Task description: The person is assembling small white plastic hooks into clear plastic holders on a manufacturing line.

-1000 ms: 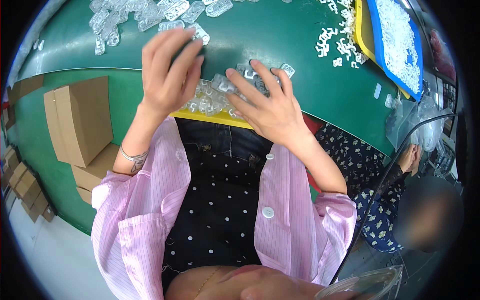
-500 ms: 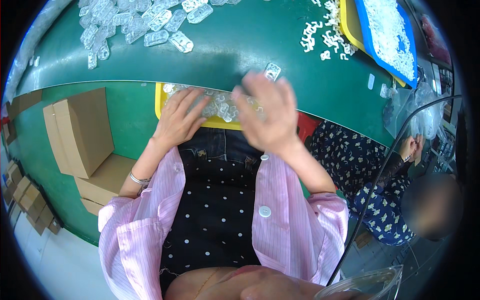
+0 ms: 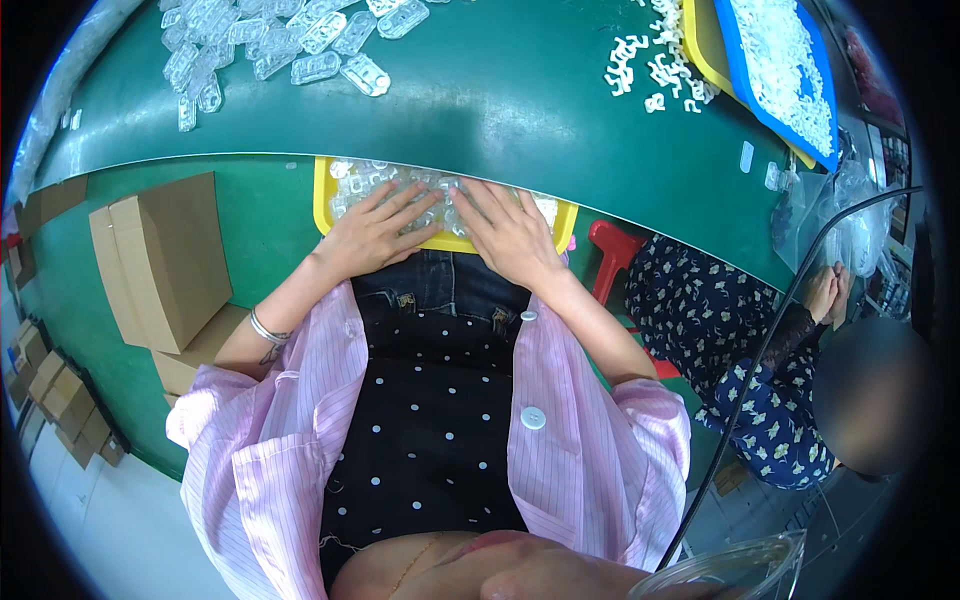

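A yellow tray (image 3: pixel 321 200) of small clear plastic pieces (image 3: pixel 355 180) sits at my lap, its far part hidden beneath the table edge. My left hand (image 3: pixel 372 235) lies over the tray's middle, fingers spread and touching the pieces. Beside it, my right hand (image 3: pixel 508 232) also rests flat on the contents with its fingers stretched out. I see nothing gripped in either hand. Some white pieces show at the tray's right end.
Clear oblong plastic parts (image 3: pixel 322 35) are heaped on the green table (image 3: pixel 450 110) at far left. White hook-shaped pieces (image 3: pixel 660 70) lie near a blue tray (image 3: pixel 735 60) at far right. Cardboard boxes (image 3: pixel 165 270) stand left; a co-worker (image 3: pixel 765 400) sits right, by a red stool (image 3: pixel 607 255).
My right hand has come down from above the table edge onto the tray. The clear part that lay on the table by that hand no longer shows there. My left hand has shifted slightly rightward.
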A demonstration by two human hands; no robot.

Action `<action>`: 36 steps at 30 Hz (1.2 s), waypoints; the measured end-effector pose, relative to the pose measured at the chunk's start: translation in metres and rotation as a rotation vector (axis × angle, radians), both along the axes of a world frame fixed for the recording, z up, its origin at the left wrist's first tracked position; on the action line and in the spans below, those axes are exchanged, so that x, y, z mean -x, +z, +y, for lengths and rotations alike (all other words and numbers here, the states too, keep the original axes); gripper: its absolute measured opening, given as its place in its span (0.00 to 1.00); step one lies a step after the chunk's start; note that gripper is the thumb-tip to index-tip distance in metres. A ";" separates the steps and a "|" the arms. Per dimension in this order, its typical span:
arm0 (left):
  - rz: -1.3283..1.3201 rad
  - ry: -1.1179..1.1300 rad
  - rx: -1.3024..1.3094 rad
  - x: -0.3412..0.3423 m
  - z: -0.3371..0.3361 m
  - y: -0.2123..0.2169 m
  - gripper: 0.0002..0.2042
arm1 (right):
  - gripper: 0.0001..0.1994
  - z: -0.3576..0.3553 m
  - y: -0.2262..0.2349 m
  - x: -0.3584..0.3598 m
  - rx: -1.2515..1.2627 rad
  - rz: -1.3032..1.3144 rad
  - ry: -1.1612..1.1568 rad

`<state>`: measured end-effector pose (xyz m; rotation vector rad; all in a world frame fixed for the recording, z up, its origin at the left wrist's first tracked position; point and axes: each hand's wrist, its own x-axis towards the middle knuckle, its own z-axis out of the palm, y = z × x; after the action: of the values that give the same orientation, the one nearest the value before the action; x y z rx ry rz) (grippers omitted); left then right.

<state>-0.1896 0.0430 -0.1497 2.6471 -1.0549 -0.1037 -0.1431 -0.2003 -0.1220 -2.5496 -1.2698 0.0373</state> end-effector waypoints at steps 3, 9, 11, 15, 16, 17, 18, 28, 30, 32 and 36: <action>-0.098 -0.127 -0.013 -0.011 -0.005 0.005 0.22 | 0.25 0.001 -0.007 -0.003 0.013 0.232 -0.150; -0.097 -0.251 0.144 -0.014 -0.002 0.014 0.19 | 0.26 0.013 -0.010 -0.008 -0.033 0.234 -0.048; -0.020 -0.278 0.140 -0.010 0.002 0.024 0.21 | 0.26 0.016 -0.013 -0.010 0.011 0.323 -0.017; 0.043 -0.298 0.157 -0.006 0.006 0.025 0.22 | 0.25 0.012 -0.023 -0.007 0.013 0.329 -0.055; 0.037 -0.296 0.155 -0.007 0.006 0.026 0.22 | 0.25 0.011 -0.020 -0.009 0.011 0.322 -0.052; 0.032 -0.296 0.144 -0.007 0.006 0.026 0.21 | 0.25 0.010 -0.017 -0.007 0.005 0.332 -0.058; 0.025 -0.296 0.133 -0.007 0.006 0.026 0.21 | 0.25 0.008 -0.012 -0.006 -0.002 0.340 -0.064; -0.483 -0.176 0.349 -0.046 0.010 0.109 0.13 | 0.12 0.005 0.081 -0.012 -0.369 -0.213 0.208; -0.538 0.132 0.355 -0.069 0.012 0.125 0.14 | 0.12 0.001 0.094 -0.027 -0.461 -0.296 0.176; -0.583 0.348 0.337 -0.112 0.007 0.136 0.14 | 0.12 -0.006 0.100 -0.041 -0.497 -0.259 0.031; -0.332 0.488 0.083 -0.145 -0.005 0.156 0.08 | 0.10 -0.015 0.108 -0.073 -0.552 -0.272 -0.334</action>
<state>-0.0447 0.0378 0.0061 2.8154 -0.4495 0.4834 -0.0705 -0.2153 -0.0145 -2.2766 -0.7689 -0.6544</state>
